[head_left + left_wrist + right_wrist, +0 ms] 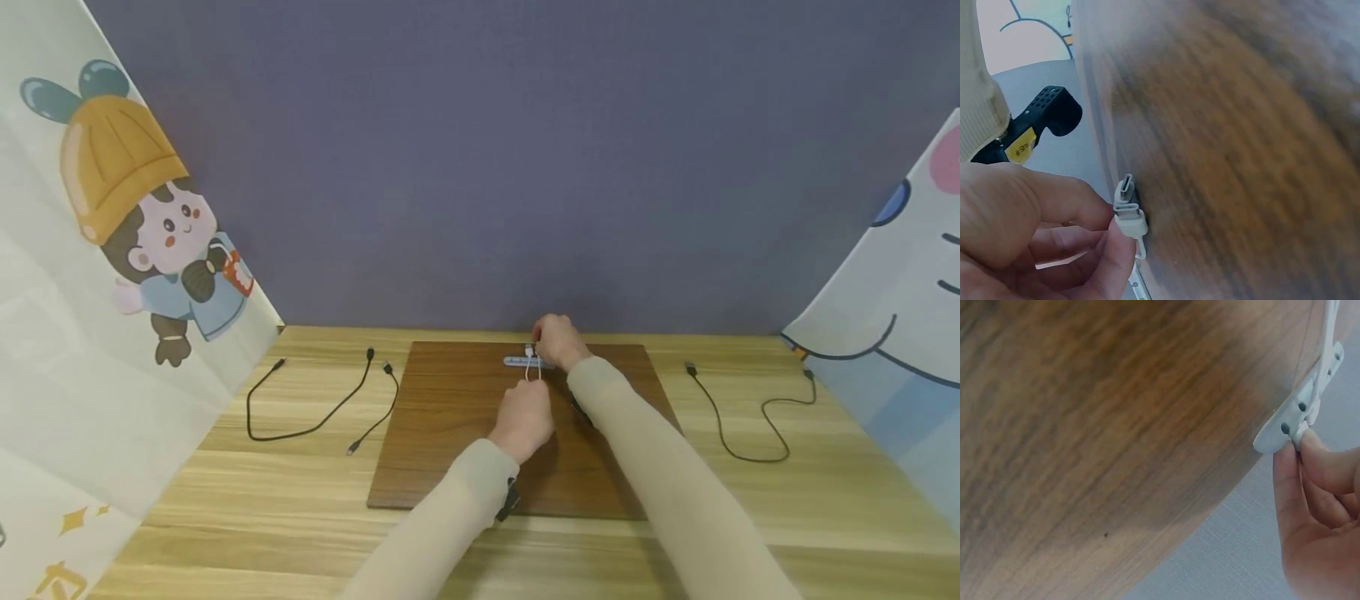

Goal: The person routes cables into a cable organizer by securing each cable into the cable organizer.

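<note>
My left hand (522,418) is over the middle of a dark brown wooden board (438,425). It pinches a white charging cable between thumb and fingers; in the left wrist view two white plugs (1130,223) with metal tips stick out beside the fingertips. Two white strands (540,367) run from this hand up to a pale strip with holes (514,362) near the board's far edge. There my right hand (561,341) pinches a small white end of the cable (1300,432) against the strip, beside one hole. Its far side is hidden by the fingers.
Left of the board lie a long black cable (300,433) and a shorter black cable (378,421). Another black cable (722,425) curves on the right of the light wooden table (285,533). A grey-blue partition (480,167) rises behind, with printed sheets at both sides.
</note>
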Motion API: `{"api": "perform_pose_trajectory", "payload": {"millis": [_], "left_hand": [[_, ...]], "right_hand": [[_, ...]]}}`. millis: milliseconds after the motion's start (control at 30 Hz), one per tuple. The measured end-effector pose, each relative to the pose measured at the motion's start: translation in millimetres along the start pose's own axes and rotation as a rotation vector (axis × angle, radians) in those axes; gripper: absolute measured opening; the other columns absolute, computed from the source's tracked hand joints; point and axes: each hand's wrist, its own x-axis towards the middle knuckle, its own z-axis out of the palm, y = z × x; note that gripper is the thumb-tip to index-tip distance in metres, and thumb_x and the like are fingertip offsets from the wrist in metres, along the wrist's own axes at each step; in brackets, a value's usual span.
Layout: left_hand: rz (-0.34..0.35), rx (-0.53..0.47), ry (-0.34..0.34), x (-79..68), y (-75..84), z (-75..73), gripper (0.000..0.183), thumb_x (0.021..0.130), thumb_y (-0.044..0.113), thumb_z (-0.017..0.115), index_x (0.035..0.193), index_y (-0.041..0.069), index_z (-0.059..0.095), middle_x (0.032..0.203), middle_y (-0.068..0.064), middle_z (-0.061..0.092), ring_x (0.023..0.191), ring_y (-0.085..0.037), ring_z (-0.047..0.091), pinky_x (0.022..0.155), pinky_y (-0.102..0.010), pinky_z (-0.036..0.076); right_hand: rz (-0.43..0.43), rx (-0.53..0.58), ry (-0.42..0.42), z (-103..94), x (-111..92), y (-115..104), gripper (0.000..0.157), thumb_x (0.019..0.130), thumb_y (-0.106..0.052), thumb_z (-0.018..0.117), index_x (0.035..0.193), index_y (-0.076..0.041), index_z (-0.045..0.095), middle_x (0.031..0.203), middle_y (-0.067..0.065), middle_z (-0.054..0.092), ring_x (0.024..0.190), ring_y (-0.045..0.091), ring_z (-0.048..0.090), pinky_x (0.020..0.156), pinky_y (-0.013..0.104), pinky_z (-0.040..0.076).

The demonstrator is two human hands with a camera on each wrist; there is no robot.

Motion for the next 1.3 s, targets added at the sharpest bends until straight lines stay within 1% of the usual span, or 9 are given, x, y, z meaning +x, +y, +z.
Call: {"api": "perform_pose_trajectory", "payload": {"millis": [167,333,433,567,700,833,967,1167,1300], "left_hand": [[0.007,0.037,-0.001,0.0,0.6,1.8,0.004,0.084,0.005,0.074,0.087,0.003,0.073,0.085,-0.013,0.073,0.078,-0.029,0.073,0.066,-0.039,0.059],[0.007,0.048,-0.006,0.0,1.8,3.1,0.004,0.086,0.006,0.074,0.089,0.003,0.073,0.086,-0.013,0.073,0.079,-0.029,0.073,0.066,-0.039,0.059],[0.012,0.052,-0.007,-1.2,2.8,2.4,0.004,0.086,0.006,0.073,0.089,0.003,0.073,0.086,-0.013,0.073,0.078,-0.029,0.073,0.065,-0.039,0.059],[0.038,0.074,-0.009,-2.7,3.8,2.1,0.004,0.086,0.007,0.072,0.088,0.004,0.073,0.084,-0.012,0.073,0.077,-0.028,0.073,0.063,-0.038,0.059],[0.058,0.098,-0.002,-3.9,4.5,2.5,0.005,0.086,0.008,0.072,0.088,0.004,0.074,0.085,-0.012,0.073,0.077,-0.027,0.073,0.062,-0.037,0.058],[0.068,0.124,0.006,-3.8,5.0,3.0,0.005,0.086,0.009,0.073,0.088,0.005,0.073,0.086,-0.012,0.074,0.077,-0.027,0.073,0.063,-0.037,0.059],[0.06,0.122,-0.012,-3.5,5.6,2.3,0.005,0.086,0.009,0.072,0.089,0.005,0.073,0.088,-0.012,0.074,0.079,-0.027,0.073,0.065,-0.037,0.059],[0.058,0.123,-0.026,-4.4,5.4,2.8,0.004,0.084,0.008,0.073,0.088,0.006,0.074,0.089,-0.012,0.074,0.079,-0.027,0.072,0.065,-0.037,0.058],[0.059,0.127,-0.028,-5.0,4.1,3.5,0.005,0.084,0.01,0.074,0.088,0.007,0.073,0.089,-0.011,0.074,0.079,-0.027,0.072,0.065,-0.037,0.058]], "right_hand": [[-0.005,-0.018,0.003,1.1,0.5,-0.9,0.026,0.09,0.002,0.057,0.111,-0.001,0.073,0.116,0.019,0.066,0.108,0.034,0.061,0.088,0.044,0.054],[-0.024,-0.026,0.005,1.0,1.2,-1.3,0.026,0.087,0.004,0.057,0.107,0.0,0.073,0.113,0.019,0.067,0.106,0.035,0.063,0.087,0.044,0.054],[-0.021,-0.018,0.004,1.1,1.4,0.6,0.023,0.09,0.002,0.058,0.106,0.0,0.073,0.113,0.019,0.067,0.106,0.035,0.062,0.087,0.044,0.054],[0.0,-0.003,-0.003,1.3,0.2,2.7,0.018,0.095,-0.003,0.06,0.108,0.0,0.072,0.115,0.019,0.066,0.106,0.034,0.061,0.084,0.043,0.055],[0.01,-0.006,-0.012,1.3,-2.3,2.5,0.02,0.096,-0.004,0.06,0.111,0.001,0.072,0.119,0.021,0.065,0.105,0.033,0.061,0.082,0.043,0.055],[0.008,-0.017,-0.03,0.0,-4.6,1.7,0.022,0.097,-0.004,0.059,0.114,0.001,0.071,0.121,0.021,0.064,0.104,0.032,0.062,0.082,0.041,0.055],[-0.019,-0.034,-0.034,-4.5,-8.5,3.7,0.021,0.099,-0.006,0.059,0.114,0.001,0.071,0.119,0.02,0.066,0.104,0.032,0.063,0.083,0.042,0.055],[-0.058,-0.049,-0.013,-15.9,-19.5,12.3,0.021,0.099,-0.005,0.058,0.114,0.001,0.072,0.119,0.02,0.067,0.117,0.037,0.058,0.094,0.048,0.052],[-0.088,-0.043,-0.008,-24.8,-29.2,17.9,0.022,0.098,-0.003,0.058,0.114,0.003,0.071,0.118,0.021,0.067,0.116,0.04,0.059,0.094,0.05,0.052]]}}
